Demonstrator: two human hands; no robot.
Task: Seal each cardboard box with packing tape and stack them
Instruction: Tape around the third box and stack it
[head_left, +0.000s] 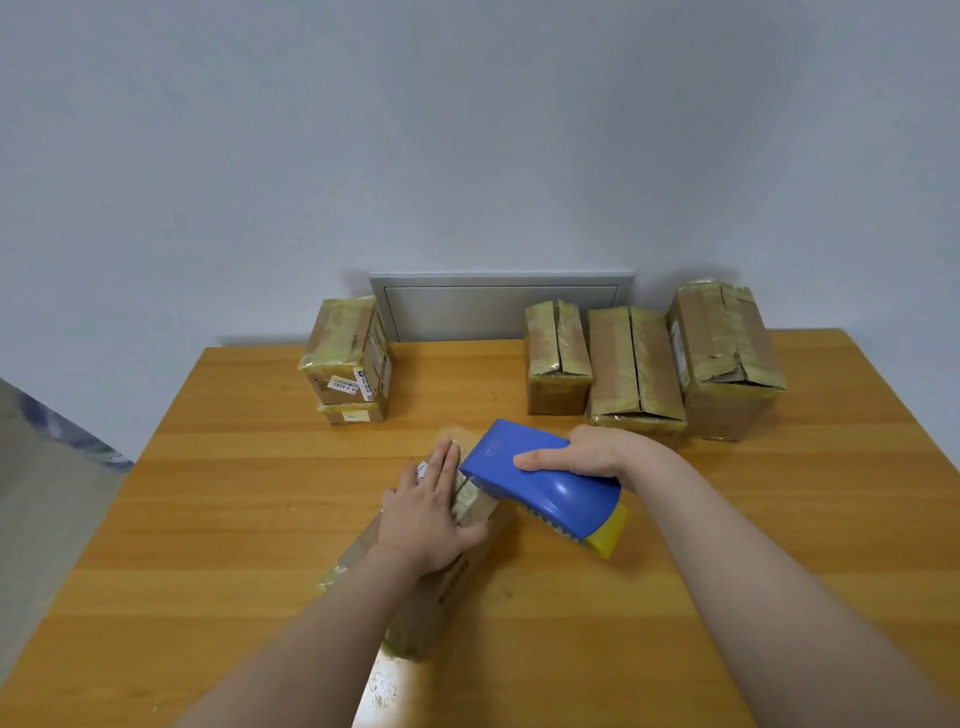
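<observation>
Blue tape dispenser (545, 483), gripped by the right hand (587, 452), touches the cardboard box (457, 582) at lower centre of the frame; the left hand (421, 514) presses flat on it, fingers straight.

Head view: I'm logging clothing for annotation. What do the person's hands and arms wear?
Nothing visible: the left hand and right hand are bare, with no gloves, rings, watch or bands. Both arms are uncovered to the frame edge; no sleeves show.
</observation>
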